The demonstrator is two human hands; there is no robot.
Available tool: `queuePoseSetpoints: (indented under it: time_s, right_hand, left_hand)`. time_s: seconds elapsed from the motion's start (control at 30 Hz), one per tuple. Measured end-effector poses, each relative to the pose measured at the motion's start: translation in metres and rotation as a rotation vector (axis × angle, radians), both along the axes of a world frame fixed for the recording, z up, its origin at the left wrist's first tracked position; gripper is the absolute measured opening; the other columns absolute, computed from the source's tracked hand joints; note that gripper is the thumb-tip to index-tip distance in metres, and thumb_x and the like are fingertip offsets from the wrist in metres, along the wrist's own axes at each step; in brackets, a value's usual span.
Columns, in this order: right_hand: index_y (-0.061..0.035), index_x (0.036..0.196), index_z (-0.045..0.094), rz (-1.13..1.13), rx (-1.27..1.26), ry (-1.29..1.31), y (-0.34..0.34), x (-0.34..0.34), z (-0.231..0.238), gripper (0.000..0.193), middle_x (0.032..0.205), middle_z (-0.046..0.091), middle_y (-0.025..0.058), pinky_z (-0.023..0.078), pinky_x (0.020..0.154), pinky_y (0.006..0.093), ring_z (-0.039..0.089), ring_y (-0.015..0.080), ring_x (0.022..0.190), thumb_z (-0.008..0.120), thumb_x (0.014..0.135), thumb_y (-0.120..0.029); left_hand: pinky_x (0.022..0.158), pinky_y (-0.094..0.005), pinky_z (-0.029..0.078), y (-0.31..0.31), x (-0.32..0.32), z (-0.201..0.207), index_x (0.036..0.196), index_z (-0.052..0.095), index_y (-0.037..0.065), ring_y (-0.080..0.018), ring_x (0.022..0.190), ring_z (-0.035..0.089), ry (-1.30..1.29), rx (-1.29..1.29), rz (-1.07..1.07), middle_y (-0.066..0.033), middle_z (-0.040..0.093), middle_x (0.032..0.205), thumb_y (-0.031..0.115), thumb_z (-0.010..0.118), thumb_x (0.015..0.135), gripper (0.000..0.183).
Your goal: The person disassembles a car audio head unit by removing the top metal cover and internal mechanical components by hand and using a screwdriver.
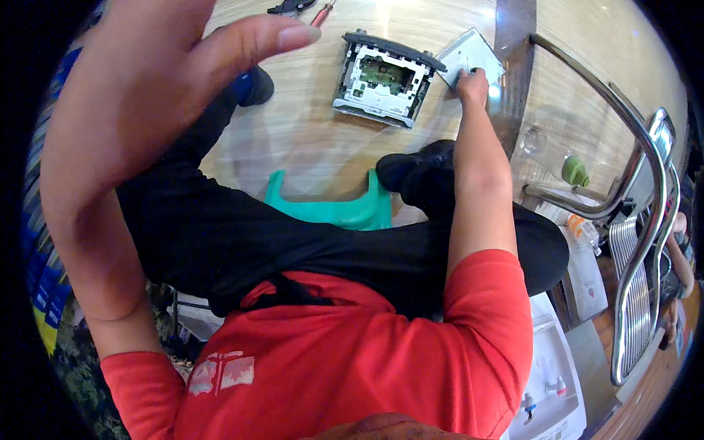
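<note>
My left hand [169,81] is raised close to the camera, its thumb stretched out; the top edge cuts off its other fingers. Out over the floor, my right hand [473,86] reaches to a flat silver metal cover [484,53] lying there. Its fingertips are pinched together on the cover, around something small and dark that I cannot make out. Left of that cover sits a car stereo [383,79] with its top off. A dark front panel, white metal frame and green circuit board show on it.
A screwdriver [323,15] with a red handle and a black tool [292,7] lie at the far edge. A green plastic stool [330,211] stands between my legs. At right are a chrome-framed chair [634,293], a clear bottle with a green cap [576,171] and a white appliance [550,374].
</note>
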State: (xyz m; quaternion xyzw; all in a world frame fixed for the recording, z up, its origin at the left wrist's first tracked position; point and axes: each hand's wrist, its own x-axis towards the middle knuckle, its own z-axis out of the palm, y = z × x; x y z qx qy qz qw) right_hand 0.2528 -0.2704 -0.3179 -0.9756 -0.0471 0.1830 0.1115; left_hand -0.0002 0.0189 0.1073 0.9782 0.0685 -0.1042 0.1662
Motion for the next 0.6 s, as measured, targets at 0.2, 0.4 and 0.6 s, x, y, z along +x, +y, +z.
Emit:
queuePoseSetpoints:
  time_s: [0.2, 0.4, 0.6]
  right_hand:
    - [0.0034, 0.099, 0.062, 0.051, -0.027, -0.046, 0.001, 0.004, -0.022, 0.029, 0.101, 0.064, 0.0267, 0.047, 0.087, 0.0442, 0.061, 0.04, 0.098, 0.059, 0.084, -0.021]
    - [0.0012, 0.098, 0.063, 0.044, 0.01, -0.02, -0.009, 0.008, -0.035, 0.025, 0.1, 0.065, 0.0233, 0.048, 0.085, 0.0437, 0.062, 0.0382, 0.096, 0.055, 0.084, -0.018]
    - [0.0001, 0.093, 0.07, -0.175, 0.306, -0.261, -0.05, 0.005, -0.053, 0.026, 0.09, 0.069, 0.0195, 0.05, 0.077, 0.0402, 0.067, 0.0338, 0.086, 0.061, 0.078, -0.02]
  left_hand:
    - [0.101, -0.0386, 0.042, -0.004, 0.004, 0.001, 0.127, 0.051, -0.003, -0.0337, 0.118, 0.053, 0.07, 0.021, -0.003, -0.0244, 0.055, 0.124, 0.021, 0.062, 0.089, 0.047]
    - [0.101, -0.0388, 0.041, -0.004, 0.009, 0.003, 0.128, 0.05, -0.003, -0.0339, 0.119, 0.052, 0.098, 0.03, 0.001, -0.0245, 0.054, 0.126, 0.021, 0.063, 0.088, 0.048]
    - [0.102, -0.039, 0.041, -0.002, 0.012, 0.002, 0.129, 0.049, -0.003, -0.0341, 0.12, 0.051, 0.087, 0.018, 0.006, -0.0246, 0.053, 0.127, 0.022, 0.063, 0.088, 0.05]
